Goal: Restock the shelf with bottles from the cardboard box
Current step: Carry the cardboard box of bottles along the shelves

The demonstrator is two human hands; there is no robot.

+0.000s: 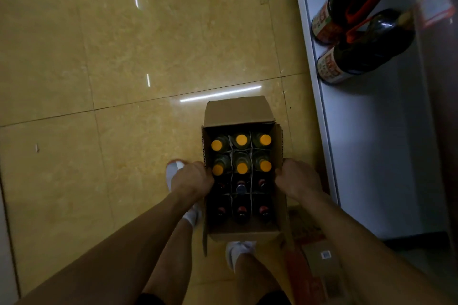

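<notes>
While the left hand (192, 181) and right hand (298, 178) grip the cardboard box (245, 233) by its side walls, fingers (207, 174) curled over the rims, it sits low by the feet, near the shelf (371, 143). Bottles (241, 140) fill every divider cell, so the load is likely heavy. A thin wall could buckle or tear, and a tilt could spill glass onto the floor (124, 57).

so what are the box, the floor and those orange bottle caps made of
Cardboard box: corrugated brown card, matte; the fluted edge shows along its cut rim.
Floor: glazed tile, probably ceramic or polished stone, glossy; grout lines and sharp light reflections.
Orange caps: likely plastic, smooth, evenly coloured; too small to be sure.
</notes>
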